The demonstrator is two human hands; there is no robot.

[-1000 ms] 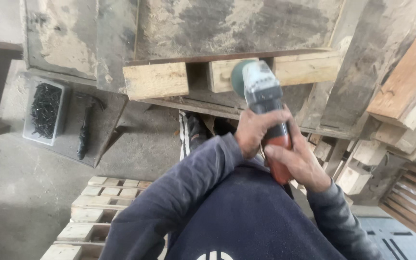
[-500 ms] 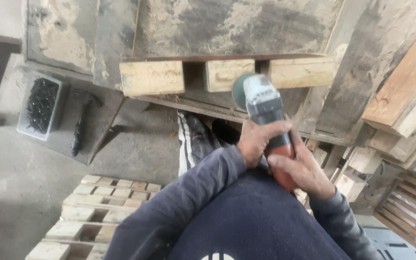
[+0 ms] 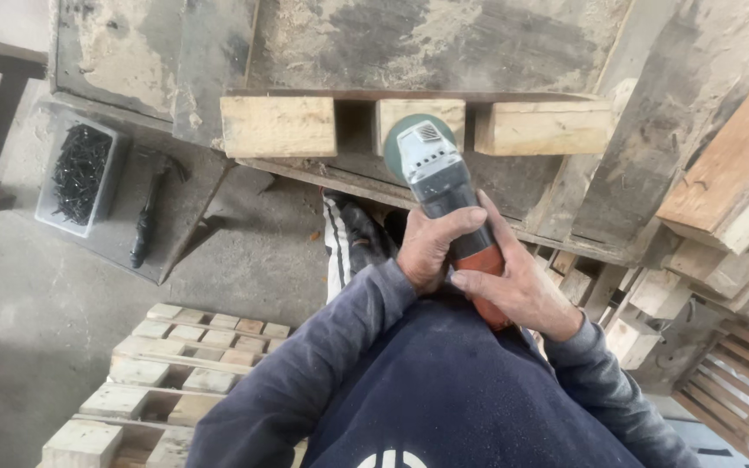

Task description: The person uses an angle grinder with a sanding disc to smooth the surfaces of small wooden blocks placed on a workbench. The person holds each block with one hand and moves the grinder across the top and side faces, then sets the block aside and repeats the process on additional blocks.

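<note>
Both hands are wrapped around an angle grinder (image 3: 440,185), held out in front of the person's chest and pointed away from the body. The left hand (image 3: 433,247) clasps the dark middle of its body, fingers curled over the top, while the right hand (image 3: 517,290) grips the red rear handle just behind, the two hands touching each other. The grinder's green disc guard and grey head sit right against the face of the middle wooden block (image 3: 420,115) of a pallet (image 3: 444,43) that stands tilted on its edge; I cannot tell whether the disc is actually touching the wood. A second block (image 3: 277,126) lies to the left of it and a third block (image 3: 542,128) to the right, all three pale and fresh-looking against the grimy grey boards. Off to the left, on a low dusty surface (image 3: 175,221), stands a clear plastic tub of dark screws (image 3: 78,175), with a black-handled hammer (image 3: 149,212) lying just beside it. Stacked pale pallets (image 3: 175,368) sit on the floor by the person's left sleeve, and loose timber offcuts (image 3: 721,225) pile up on the right.
</note>
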